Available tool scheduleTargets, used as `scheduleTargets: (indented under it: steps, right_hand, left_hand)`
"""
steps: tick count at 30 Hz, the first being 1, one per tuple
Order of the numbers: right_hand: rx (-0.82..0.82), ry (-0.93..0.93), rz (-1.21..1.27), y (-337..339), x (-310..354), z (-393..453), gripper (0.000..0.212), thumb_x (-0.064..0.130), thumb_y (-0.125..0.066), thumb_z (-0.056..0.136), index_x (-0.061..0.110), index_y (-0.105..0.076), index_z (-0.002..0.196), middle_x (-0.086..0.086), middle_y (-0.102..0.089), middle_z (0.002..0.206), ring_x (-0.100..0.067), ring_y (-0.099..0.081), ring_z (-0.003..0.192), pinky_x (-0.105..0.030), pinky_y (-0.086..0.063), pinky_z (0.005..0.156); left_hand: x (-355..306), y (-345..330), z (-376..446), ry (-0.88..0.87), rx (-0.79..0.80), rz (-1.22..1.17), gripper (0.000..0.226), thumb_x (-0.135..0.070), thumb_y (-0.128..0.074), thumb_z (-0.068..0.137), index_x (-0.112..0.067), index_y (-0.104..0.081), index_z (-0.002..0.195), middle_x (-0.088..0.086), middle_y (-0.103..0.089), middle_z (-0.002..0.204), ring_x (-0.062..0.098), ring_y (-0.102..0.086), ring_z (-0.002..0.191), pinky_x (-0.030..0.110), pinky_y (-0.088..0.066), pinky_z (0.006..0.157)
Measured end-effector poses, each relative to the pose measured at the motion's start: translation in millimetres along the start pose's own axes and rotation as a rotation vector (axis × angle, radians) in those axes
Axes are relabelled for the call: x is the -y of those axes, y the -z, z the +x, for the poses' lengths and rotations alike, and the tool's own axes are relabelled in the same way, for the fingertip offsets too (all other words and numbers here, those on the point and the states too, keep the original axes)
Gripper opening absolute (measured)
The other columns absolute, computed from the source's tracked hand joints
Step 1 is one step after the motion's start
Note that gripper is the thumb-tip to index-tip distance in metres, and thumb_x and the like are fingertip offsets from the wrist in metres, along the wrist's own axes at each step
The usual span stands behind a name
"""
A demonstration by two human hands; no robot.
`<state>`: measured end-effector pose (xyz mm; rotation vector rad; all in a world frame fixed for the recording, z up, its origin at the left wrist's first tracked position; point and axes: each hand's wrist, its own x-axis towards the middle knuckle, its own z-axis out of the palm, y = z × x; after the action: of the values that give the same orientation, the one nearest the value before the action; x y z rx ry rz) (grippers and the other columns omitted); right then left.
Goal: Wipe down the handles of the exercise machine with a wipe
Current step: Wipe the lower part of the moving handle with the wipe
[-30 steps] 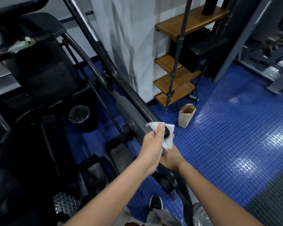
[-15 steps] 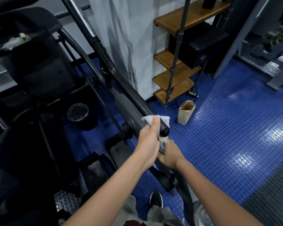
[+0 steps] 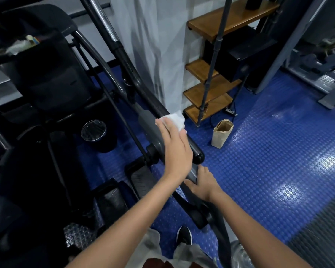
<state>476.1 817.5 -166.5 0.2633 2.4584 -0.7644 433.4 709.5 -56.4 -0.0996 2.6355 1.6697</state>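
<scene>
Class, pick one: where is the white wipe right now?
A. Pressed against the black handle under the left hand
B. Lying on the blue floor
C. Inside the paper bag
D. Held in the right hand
A: the wipe sits on the black handle under the left hand; the right hand grips a lower bar.

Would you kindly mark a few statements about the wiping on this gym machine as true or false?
1. The left hand presses the wipe onto the black handle. True.
2. The wipe covers the handle's rounded end cap. False: the cap is bare; the wipe sits further up the bar.
3. The right hand grips a grey bar below the handle. True.
4. The paper bag lies flat on a wooden shelf. False: it stands upright on the blue floor.
</scene>
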Motion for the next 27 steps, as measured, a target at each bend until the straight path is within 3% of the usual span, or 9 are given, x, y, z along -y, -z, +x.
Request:
scheduleTargets:
  steps: [1, 3, 6, 9, 12, 15, 18, 23, 27]
  right_hand:
    - [-0.004, 0.000, -0.002, 0, -1, 0, 0.079, 0.052, -0.060, 0.093, 0.006, -0.029, 0.148, -0.012, -0.040, 0.144, -0.028, -0.044, 0.131, -0.045, -0.039, 0.110]
    - [-0.012, 0.007, 0.004, -1, -3, 2, 0.077, 0.053, -0.061, 0.092, 0.008, -0.031, 0.147, -0.010, -0.041, 0.141, -0.028, -0.045, 0.129, -0.045, -0.039, 0.109]
    - [-0.018, 0.043, 0.017, -1, -5, 2, 0.075, 0.053, -0.061, 0.093, 0.007, -0.032, 0.145, -0.011, -0.042, 0.139, -0.029, -0.045, 0.127, -0.045, -0.039, 0.108]
    - [-0.009, 0.039, 0.018, 1, -5, -1, 0.077, 0.053, -0.059, 0.094, 0.008, -0.028, 0.148, -0.010, -0.040, 0.141, -0.029, -0.043, 0.129, -0.044, -0.038, 0.110]
    - [0.008, 0.035, 0.042, 1, -5, 0, 0.079, 0.053, -0.060, 0.094, 0.009, -0.026, 0.150, -0.010, -0.040, 0.141, -0.028, -0.042, 0.130, -0.043, -0.037, 0.110]
    - [0.008, 0.027, 0.052, 3, -4, -1, 0.078, 0.051, -0.061, 0.093, 0.008, -0.027, 0.149, -0.010, -0.040, 0.140, -0.027, -0.042, 0.129, -0.041, -0.037, 0.110]
    - [-0.010, 0.007, 0.046, 1, -4, 0, 0.071, 0.050, -0.064, 0.091, 0.010, -0.035, 0.141, -0.007, -0.043, 0.131, -0.026, -0.045, 0.123, -0.041, -0.039, 0.107]
    - [-0.083, 0.034, 0.059, 2, -6, 2, 0.076, 0.066, -0.054, 0.074, 0.024, -0.036, 0.135, 0.000, -0.051, 0.122, -0.023, -0.056, 0.112, -0.042, -0.050, 0.094]
    - [0.005, 0.019, 0.067, 3, -6, -2, 0.075, 0.051, -0.063, 0.091, 0.012, -0.031, 0.146, -0.009, -0.043, 0.135, -0.026, -0.045, 0.124, -0.041, -0.039, 0.108]
  left_hand:
    - [8, 1, -5, -0.088, 0.023, 0.060, 0.061, -0.032, -0.026, 0.113, -0.016, 0.005, 0.163, 0.003, 0.023, 0.168, 0.012, 0.016, 0.156, 0.013, 0.003, 0.120]
    - [23, 16, -4, -0.289, 0.075, 0.297, 0.054, -0.034, -0.023, 0.113, -0.022, -0.012, 0.164, -0.004, 0.011, 0.171, 0.008, 0.016, 0.156, 0.028, 0.007, 0.126]
    - [39, 53, 33, -0.589, 0.193, 0.636, 0.048, -0.038, -0.023, 0.112, -0.025, -0.046, 0.152, -0.005, -0.032, 0.165, 0.009, -0.008, 0.157, 0.037, -0.003, 0.128]
    - [39, 78, 87, -0.589, 0.170, 0.739, 0.050, -0.037, -0.020, 0.111, -0.021, -0.061, 0.135, -0.004, -0.053, 0.146, 0.012, -0.028, 0.151, 0.039, -0.010, 0.126]
    - [30, 69, 104, -0.595, 0.119, 0.749, 0.042, -0.026, -0.030, 0.110, -0.015, -0.070, 0.103, -0.001, -0.062, 0.104, 0.020, -0.054, 0.116, 0.038, -0.020, 0.120]
    - [20, 47, 78, -0.693, 0.198, 0.739, 0.047, -0.022, -0.029, 0.108, -0.017, -0.069, 0.084, -0.005, -0.051, 0.081, 0.018, -0.051, 0.086, 0.038, -0.028, 0.115]
    - [19, 30, 30, -0.752, 0.283, 0.630, 0.040, -0.022, -0.031, 0.109, -0.015, -0.066, 0.089, -0.005, -0.054, 0.089, 0.016, -0.049, 0.092, 0.039, -0.029, 0.113]
    - [31, 36, 2, -0.973, 0.409, 0.702, 0.034, -0.031, -0.036, 0.109, -0.017, -0.064, 0.122, 0.002, -0.058, 0.124, 0.022, -0.049, 0.129, 0.036, -0.024, 0.122]
    - [31, 61, 62, -0.824, 0.297, 0.679, 0.034, -0.022, -0.032, 0.109, -0.014, -0.065, 0.112, 0.002, -0.058, 0.113, 0.020, -0.052, 0.112, 0.039, -0.034, 0.108]
